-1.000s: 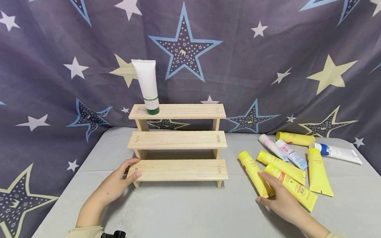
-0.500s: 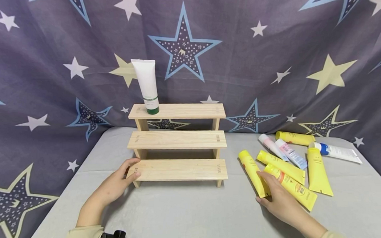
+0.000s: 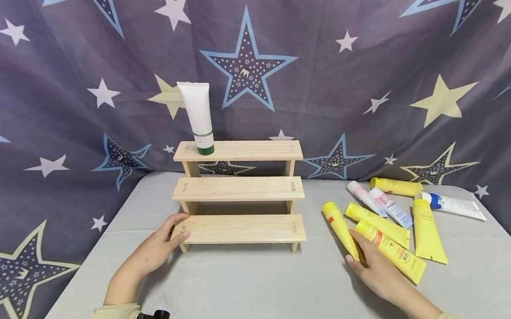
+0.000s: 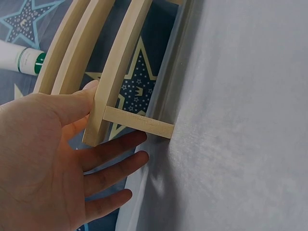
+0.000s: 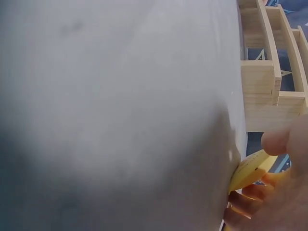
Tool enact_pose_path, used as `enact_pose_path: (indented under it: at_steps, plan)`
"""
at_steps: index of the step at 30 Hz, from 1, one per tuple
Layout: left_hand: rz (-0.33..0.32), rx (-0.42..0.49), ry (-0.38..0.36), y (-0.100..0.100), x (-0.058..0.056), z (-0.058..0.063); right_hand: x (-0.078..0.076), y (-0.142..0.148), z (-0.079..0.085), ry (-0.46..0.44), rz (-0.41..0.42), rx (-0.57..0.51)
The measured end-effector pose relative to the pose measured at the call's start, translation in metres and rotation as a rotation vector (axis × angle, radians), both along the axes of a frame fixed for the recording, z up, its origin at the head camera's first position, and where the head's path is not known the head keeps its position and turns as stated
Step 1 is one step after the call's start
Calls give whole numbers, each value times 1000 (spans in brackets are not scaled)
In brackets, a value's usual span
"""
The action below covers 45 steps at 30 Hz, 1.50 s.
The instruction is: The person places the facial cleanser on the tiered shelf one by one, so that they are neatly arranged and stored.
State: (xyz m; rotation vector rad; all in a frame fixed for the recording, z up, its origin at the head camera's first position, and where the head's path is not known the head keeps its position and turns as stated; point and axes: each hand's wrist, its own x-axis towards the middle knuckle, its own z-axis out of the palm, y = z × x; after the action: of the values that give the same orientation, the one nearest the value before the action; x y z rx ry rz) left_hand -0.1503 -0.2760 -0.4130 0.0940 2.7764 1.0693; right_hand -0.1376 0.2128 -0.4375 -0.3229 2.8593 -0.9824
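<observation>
My right hand [image 3: 373,271] pinches a yellow plastic squeeze tube [image 3: 341,230], four o'clock.
Likely light, squashy; I'd hold its cap [image 3: 329,207]. My left hand [image 3: 155,248] grips a pale wooden tiered shelf [image 3: 238,187].

Indoor tabletop setting, star-printed curtain [image 3: 311,104] hung behind, grey-covered table [image 3: 247,291], room type unclear
</observation>
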Motion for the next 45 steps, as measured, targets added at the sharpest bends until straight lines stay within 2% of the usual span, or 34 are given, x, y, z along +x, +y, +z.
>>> enact_pose_path:
  at_steps: [9, 15, 22, 30, 41, 45]
  plan:
    - [1, 5, 3, 0, 1, -1, 1, 3, 0, -86, -55, -75]
    - [3, 0, -1, -1, 2, 1, 1, 5, 5, -23, -95, -133]
    - [5, 2, -2, 1, -1, 1, -10, 9, 9, 37, -100, -105]
    - [3, -6, 14, 0, 1, -1, -10, 15, 8, 54, -150, -92]
    - [14, -2, 2, 0, 1, -3, -15, 14, 15, 63, -282, -249]
    - [16, -5, -1, -1, 1, -2, -18, 11, 15, 94, -293, -338]
